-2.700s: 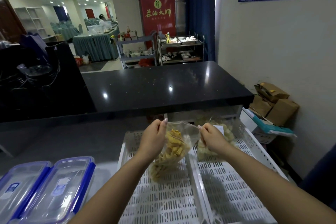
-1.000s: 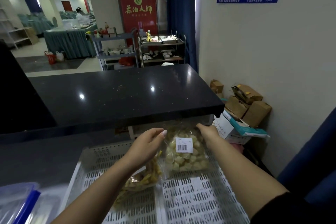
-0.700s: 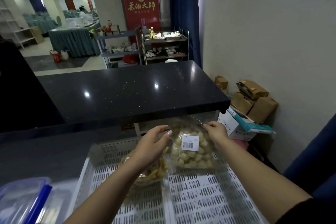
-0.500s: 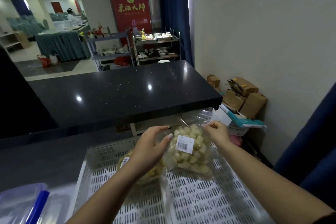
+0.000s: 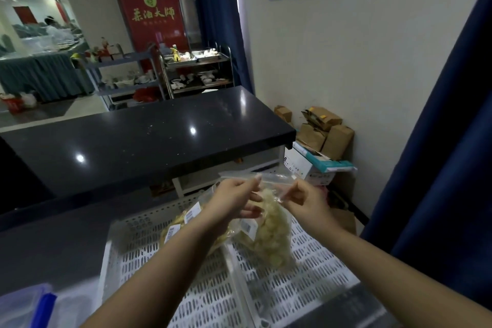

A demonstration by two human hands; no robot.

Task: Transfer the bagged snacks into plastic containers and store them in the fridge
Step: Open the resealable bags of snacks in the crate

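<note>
White slotted tray (image 5: pixel 314 282) | both hands (image 5: pixel 234 202) (image 5: pixel 303 202) pinch snack bag (image 5: pixel 271 234) top edge

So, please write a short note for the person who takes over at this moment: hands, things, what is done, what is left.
Left hand and right hand both pinch the top of the clear bag of pale snacks, held above the white crate.
A bag of yellow snacks lies in the crate's left half.
A blue-lidded container sits at lower left.
Done: nothing transferred.
Left: open bags, fill containers, store them in the fridge.
</note>
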